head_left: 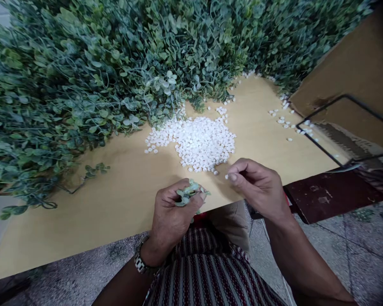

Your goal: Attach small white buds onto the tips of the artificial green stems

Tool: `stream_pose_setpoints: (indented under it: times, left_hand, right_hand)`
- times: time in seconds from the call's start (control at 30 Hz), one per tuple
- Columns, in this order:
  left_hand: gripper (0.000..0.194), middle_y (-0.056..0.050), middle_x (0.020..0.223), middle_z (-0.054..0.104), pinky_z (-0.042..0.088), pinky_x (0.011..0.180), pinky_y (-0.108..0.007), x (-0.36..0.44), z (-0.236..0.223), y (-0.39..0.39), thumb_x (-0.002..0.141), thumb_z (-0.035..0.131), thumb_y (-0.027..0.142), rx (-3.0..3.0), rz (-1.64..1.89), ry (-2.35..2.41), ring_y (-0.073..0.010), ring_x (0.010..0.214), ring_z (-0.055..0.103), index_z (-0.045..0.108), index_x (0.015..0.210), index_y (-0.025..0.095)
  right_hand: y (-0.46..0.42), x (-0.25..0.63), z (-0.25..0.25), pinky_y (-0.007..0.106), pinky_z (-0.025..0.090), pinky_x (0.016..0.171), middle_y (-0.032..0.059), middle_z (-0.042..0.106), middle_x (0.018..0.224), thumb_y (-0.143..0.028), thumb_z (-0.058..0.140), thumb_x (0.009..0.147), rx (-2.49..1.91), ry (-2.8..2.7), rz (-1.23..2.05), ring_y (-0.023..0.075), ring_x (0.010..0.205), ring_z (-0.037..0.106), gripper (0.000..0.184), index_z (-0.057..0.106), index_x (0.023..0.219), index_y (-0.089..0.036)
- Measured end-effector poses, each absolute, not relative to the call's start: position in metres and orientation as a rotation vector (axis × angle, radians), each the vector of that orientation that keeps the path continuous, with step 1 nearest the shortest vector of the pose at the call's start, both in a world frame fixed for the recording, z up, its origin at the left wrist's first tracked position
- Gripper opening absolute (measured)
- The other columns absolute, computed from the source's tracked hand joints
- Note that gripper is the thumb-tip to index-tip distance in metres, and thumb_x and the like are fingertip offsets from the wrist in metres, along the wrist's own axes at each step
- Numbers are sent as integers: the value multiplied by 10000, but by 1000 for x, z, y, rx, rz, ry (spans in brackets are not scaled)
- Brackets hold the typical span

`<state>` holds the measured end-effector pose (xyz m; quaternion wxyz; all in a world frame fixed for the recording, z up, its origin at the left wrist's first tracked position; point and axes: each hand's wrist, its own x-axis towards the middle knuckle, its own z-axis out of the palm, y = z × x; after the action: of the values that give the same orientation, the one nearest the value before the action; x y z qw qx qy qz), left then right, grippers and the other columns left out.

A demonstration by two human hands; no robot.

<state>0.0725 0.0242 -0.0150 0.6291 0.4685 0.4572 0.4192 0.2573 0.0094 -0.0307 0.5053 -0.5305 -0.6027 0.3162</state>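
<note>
My left hand (175, 210) is closed around a small artificial leaf sprig (188, 193), its pale green leaves poking out between thumb and fingers near the table's front edge. Thumb and forefinger of my right hand (258, 185) pinch a tiny white bead-like piece (227, 177), held just right of the sprig. Directly beyond both hands lies a heap of the same small white pieces (202, 142). The stem in my left hand is mostly hidden by the fingers.
A large mass of artificial greenery (130, 59) covers the back and left of the table (115, 204). One loose sprig (95, 170) lies at left. On the right stand a cardboard sheet (354, 80) and a black wire frame (322, 106), with scattered white pieces. A dark red board (335, 195) sits lower right.
</note>
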Motion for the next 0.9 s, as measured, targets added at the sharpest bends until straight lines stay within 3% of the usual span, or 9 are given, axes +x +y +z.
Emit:
stream_pose_setpoints:
  times: [0.1,0.27,0.6,0.9]
  left_hand:
    - [106,30,559,501,338,499,-178,76,-19,22,683,673,150,1101,963,1032,-67,529,417,642,582,139]
    - [107,34,551,506,329,490,-176,82,-17,21,689,630,100,1167,970,939,-61,519,399,646,591,140]
    - [213,65,484,341,247,431,-196,82,-9,22,691,571,93,1325,907,905,-54,468,294,494,497,139]
    - [268,69,498,309,238,433,-191,85,-7,22,700,528,65,1385,927,882,-49,478,265,398,482,152]
  right_hand:
    - [2,247,-28,228,406,578,-19,578,683,-240,632,824,-1035,-1285,1110,100,622,508,64,629,778,-196]
    - [1,237,-34,243,367,578,-9,561,671,-273,665,803,-871,-1088,1387,103,611,479,99,647,757,-188]
    - [0,236,-44,241,340,589,-10,545,678,-234,675,793,-713,-998,1476,102,623,476,80,649,740,-180]
    - [1,233,-46,225,339,557,-14,530,657,-244,686,782,-674,-933,1484,97,602,469,83,655,735,-184]
